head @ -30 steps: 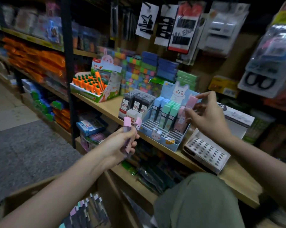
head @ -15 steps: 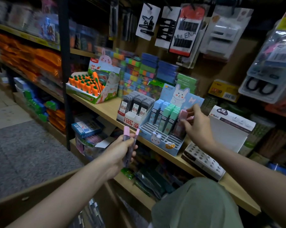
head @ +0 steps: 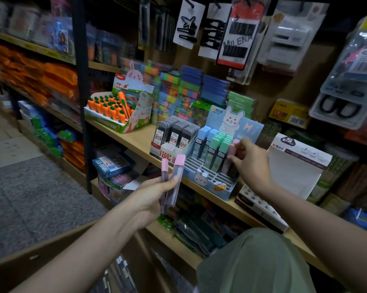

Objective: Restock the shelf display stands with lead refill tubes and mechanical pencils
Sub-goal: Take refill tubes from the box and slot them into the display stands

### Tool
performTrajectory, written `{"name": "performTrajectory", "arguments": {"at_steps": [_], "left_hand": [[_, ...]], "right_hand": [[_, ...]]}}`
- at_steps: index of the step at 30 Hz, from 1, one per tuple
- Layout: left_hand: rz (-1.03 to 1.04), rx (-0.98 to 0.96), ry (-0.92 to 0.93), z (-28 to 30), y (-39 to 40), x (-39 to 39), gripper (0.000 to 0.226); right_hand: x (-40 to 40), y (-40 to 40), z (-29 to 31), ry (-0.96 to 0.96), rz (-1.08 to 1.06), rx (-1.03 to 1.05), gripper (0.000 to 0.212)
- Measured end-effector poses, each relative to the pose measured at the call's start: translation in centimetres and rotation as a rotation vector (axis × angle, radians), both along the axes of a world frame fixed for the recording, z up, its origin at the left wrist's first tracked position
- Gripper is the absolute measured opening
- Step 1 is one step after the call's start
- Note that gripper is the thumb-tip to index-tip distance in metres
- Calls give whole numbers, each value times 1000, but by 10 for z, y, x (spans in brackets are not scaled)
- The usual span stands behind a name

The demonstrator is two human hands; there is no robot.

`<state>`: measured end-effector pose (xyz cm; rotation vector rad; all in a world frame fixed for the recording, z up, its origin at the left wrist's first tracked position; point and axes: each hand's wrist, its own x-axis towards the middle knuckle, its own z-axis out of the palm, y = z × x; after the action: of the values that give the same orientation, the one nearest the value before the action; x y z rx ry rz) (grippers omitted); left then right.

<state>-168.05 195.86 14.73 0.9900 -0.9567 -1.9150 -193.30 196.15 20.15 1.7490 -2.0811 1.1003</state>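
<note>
The left hand grips two pink-capped lead refill tubes upright, held out in front of the wooden shelf, just short of the blue bunny display stand. The right hand reaches into that stand's right end, fingers curled round a pink tube standing beside the green tubes. A black refill box sits just left of the stand.
</note>
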Motion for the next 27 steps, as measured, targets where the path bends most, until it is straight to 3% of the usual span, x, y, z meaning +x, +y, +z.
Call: {"name": "performTrajectory", "arguments": {"at_steps": [5, 7, 10, 13, 18, 22, 27], "left_hand": [[-25, -32, 29, 2, 3, -1, 11], [-54, -62, 47, 3, 5, -1, 17], [-96, -146, 19, 5, 10, -2, 27], [-138, -212, 7, 5, 12, -3, 30], [-162, -241, -10, 9, 14, 0, 27], [-297, -240, -15, 15, 16, 2, 38], [-217, -307, -17, 6, 15, 0, 21]], "right_hand": [[9, 18, 9, 69, -2, -69, 34], [27, 31, 10, -49, 116, -168, 27], [60, 40, 11, -350, 325, 72, 33], [83, 37, 11, -457, 404, 281, 44], [92, 39, 16, -571, 491, 290, 33], [84, 45, 32, -677, 605, 258, 30], [72, 51, 33, -732, 652, 332, 37]]}}
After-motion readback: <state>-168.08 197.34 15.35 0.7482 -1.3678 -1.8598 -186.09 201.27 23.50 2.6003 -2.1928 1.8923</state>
